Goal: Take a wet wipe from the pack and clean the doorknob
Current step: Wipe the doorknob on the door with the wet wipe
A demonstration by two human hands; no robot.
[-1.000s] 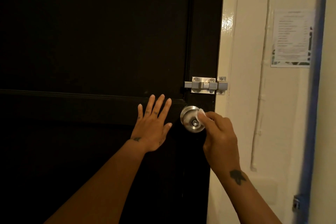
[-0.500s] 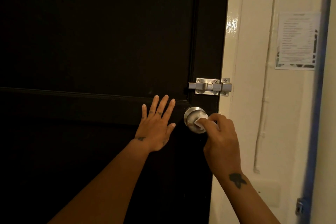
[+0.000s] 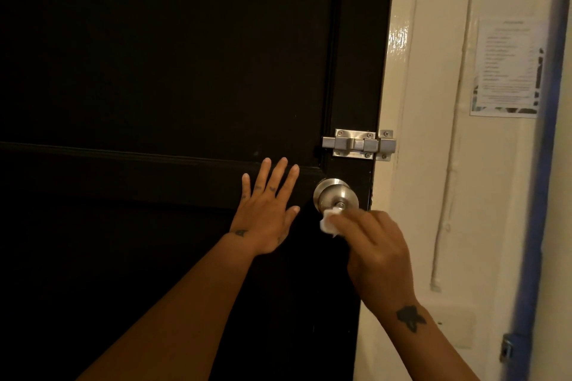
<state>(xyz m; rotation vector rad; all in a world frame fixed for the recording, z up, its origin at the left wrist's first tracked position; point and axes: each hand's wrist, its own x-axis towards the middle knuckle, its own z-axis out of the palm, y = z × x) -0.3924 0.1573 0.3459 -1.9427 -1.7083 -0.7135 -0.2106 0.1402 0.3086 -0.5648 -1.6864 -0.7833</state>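
A round silver doorknob (image 3: 334, 193) sits near the right edge of a dark door (image 3: 173, 71). My right hand (image 3: 379, 254) is just below and right of the knob, pinching a crumpled white wet wipe (image 3: 329, 221) against the knob's lower edge. My left hand (image 3: 266, 213) lies flat on the door with fingers spread, just left of the knob. The wipe pack is not in view.
A steel slide bolt (image 3: 359, 144) is fixed above the knob, bridging door and cream frame (image 3: 399, 102). A printed paper notice (image 3: 507, 68) hangs on the cream wall at right. A blue strip (image 3: 544, 164) runs down the far right.
My right hand has slid the wipe from the knob's right face down to its lower edge, uncovering most of the knob. My left hand stays flat on the door.
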